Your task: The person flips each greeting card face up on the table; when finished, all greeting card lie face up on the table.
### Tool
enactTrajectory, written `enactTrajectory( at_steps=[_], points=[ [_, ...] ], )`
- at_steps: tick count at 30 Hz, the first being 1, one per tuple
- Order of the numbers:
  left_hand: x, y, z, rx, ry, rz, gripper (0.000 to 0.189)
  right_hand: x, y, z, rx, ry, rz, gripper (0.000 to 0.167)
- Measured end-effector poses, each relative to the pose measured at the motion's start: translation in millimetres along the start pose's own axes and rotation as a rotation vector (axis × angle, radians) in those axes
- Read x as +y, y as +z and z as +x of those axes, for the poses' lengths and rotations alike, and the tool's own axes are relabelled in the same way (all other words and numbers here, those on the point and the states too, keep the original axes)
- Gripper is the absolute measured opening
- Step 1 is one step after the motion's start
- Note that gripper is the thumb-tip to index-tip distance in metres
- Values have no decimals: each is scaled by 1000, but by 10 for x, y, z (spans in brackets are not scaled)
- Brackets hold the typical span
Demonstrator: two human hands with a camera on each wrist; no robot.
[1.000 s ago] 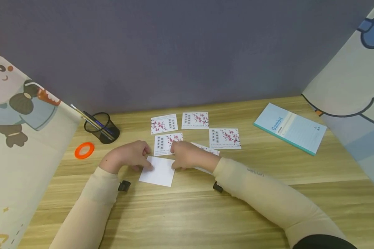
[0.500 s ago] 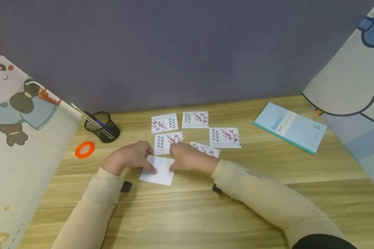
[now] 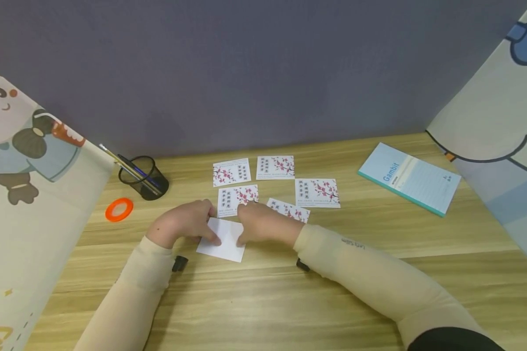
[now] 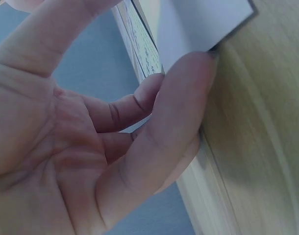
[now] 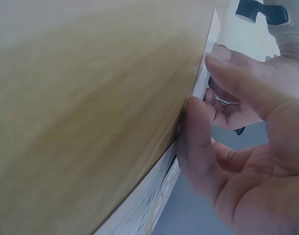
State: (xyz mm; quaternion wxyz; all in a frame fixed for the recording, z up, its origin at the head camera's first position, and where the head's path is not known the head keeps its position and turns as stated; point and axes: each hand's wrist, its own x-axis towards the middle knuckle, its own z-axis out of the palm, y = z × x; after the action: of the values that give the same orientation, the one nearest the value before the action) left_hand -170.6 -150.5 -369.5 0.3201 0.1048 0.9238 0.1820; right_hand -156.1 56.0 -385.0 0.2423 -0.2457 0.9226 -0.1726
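Note:
A blank white card (image 3: pixel 221 251) lies low over the table, tilted a little, between both hands. My left hand (image 3: pixel 182 224) pinches its left side, thumb on top and the other fingers curled at the far edge. From the right, my right hand (image 3: pixel 263 223) pinches the card's right edge between thumb and forefinger. In the right wrist view the card (image 5: pixel 203 71) shows almost edge-on, near the right thumb and forefinger tips. Just beyond it, a card with plum blossoms and black characters (image 3: pixel 228 201) is partly covered by the right hand. Another blossom card (image 3: pixel 292 211) sticks out behind the right wrist.
Further blossom cards lie at the back: one at left (image 3: pixel 232 173), one in the middle (image 3: pixel 275 167), one at right (image 3: pixel 317 193). A black mesh pen holder (image 3: pixel 155 183) and an orange tape ring (image 3: pixel 108 213) stand left. A light blue notebook (image 3: pixel 408 180) lies right.
The left hand has shifted slightly right, its thumb further onto the white card. The right hand has edged a little left. The other cards stay put.

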Motion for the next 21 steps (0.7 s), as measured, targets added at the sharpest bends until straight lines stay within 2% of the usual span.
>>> enactTrajectory(
  at_steps=[10, 21],
  points=[
    [-33, 2, 20, -3, 12, -1, 64, 27, -8, 30, -21, 3, 60, 43],
    [-63, -8, 15, -5, 2, -31, 66, 27, -30, 25, -34, -4, 59, 43]
  ],
)
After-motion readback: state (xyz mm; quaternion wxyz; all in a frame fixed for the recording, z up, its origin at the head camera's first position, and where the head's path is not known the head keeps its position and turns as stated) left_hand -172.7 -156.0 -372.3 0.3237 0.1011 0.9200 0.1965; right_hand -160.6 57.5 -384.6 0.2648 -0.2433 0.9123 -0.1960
